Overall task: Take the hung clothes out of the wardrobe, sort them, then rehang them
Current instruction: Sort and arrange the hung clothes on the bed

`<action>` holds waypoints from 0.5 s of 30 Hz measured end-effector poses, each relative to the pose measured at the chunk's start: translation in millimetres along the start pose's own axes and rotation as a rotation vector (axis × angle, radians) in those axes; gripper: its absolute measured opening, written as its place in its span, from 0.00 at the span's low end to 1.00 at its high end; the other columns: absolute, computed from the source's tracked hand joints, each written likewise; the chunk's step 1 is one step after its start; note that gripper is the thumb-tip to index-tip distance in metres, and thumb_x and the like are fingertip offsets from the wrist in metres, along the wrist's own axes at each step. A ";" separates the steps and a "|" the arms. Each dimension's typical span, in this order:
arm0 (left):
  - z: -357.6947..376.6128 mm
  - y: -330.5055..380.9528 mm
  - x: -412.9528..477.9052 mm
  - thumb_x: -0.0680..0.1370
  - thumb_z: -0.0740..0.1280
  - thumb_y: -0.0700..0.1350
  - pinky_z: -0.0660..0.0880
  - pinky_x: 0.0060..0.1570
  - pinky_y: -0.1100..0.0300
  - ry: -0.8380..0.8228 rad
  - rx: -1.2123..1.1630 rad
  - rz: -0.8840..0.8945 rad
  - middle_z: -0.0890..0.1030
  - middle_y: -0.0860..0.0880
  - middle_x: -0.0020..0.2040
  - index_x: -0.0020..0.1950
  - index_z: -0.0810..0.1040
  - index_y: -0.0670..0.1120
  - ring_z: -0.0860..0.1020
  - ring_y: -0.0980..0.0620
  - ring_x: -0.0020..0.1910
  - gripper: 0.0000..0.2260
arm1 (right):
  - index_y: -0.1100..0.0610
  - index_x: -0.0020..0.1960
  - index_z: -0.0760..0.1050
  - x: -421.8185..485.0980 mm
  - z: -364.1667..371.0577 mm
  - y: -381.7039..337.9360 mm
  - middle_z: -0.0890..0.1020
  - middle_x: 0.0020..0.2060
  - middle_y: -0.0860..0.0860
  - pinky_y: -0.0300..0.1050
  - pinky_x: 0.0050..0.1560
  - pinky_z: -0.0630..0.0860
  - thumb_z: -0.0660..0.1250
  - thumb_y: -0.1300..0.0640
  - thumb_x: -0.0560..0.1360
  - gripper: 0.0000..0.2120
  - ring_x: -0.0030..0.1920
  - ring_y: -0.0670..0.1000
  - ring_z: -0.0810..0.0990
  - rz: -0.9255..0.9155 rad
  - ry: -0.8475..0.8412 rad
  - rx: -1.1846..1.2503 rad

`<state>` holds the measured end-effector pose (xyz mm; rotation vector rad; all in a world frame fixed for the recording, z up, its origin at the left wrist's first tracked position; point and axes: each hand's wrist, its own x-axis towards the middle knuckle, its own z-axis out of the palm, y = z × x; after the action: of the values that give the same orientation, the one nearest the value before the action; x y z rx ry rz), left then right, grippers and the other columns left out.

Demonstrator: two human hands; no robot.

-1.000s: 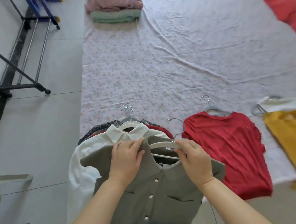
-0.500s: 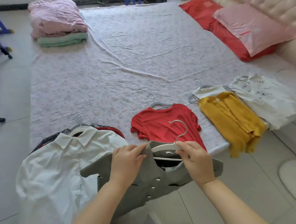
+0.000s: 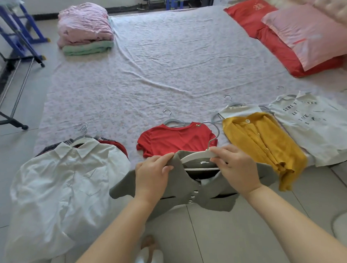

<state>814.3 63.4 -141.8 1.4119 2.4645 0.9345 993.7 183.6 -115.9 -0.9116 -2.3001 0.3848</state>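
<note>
A grey buttoned top (image 3: 178, 194) on a white hanger (image 3: 198, 157) was pinched by the left hand (image 3: 153, 177) and right hand (image 3: 237, 169) above the grey tiled floor (image 3: 225, 229), beside a bed's floral sheet (image 3: 165, 71).

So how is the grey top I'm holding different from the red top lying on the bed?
The grey top is held up by the left hand and right hand; the red top lies flat on the bed. The grey top has a collar and front buttons; the red top shows neither. The grey top is on a white hanger, the red top on a grey hanger. Both are short-sleeved and on hangers.
</note>
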 end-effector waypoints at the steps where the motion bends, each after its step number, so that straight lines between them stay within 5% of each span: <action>1: 1.5 2.9 7.4 0.75 0.67 0.44 0.55 0.46 0.60 0.002 0.013 0.001 0.82 0.50 0.52 0.60 0.78 0.53 0.77 0.49 0.54 0.14 | 0.57 0.47 0.83 7.6 -0.1 5.0 0.83 0.37 0.53 0.45 0.33 0.79 0.76 0.67 0.63 0.14 0.36 0.55 0.81 -0.005 -0.008 0.004; 10: 34.4 -18.9 102.9 0.77 0.64 0.47 0.56 0.51 0.58 -0.049 0.037 -0.080 0.80 0.52 0.57 0.63 0.76 0.55 0.74 0.51 0.59 0.14 | 0.57 0.47 0.83 99.1 46.2 45.8 0.83 0.39 0.54 0.50 0.34 0.79 0.75 0.65 0.66 0.11 0.37 0.57 0.81 0.020 -0.126 -0.006; 15: 61.3 -50.8 163.4 0.77 0.64 0.47 0.64 0.55 0.54 -0.095 0.023 -0.153 0.81 0.53 0.54 0.61 0.76 0.55 0.75 0.50 0.56 0.13 | 0.51 0.51 0.82 156.6 103.1 75.5 0.82 0.44 0.51 0.40 0.38 0.68 0.70 0.60 0.71 0.10 0.44 0.53 0.79 0.126 -0.291 -0.049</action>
<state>714.0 206.1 -192.5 1.2239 2.4781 0.7918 877.2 342.7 -160.1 -1.0894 -2.5302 0.5480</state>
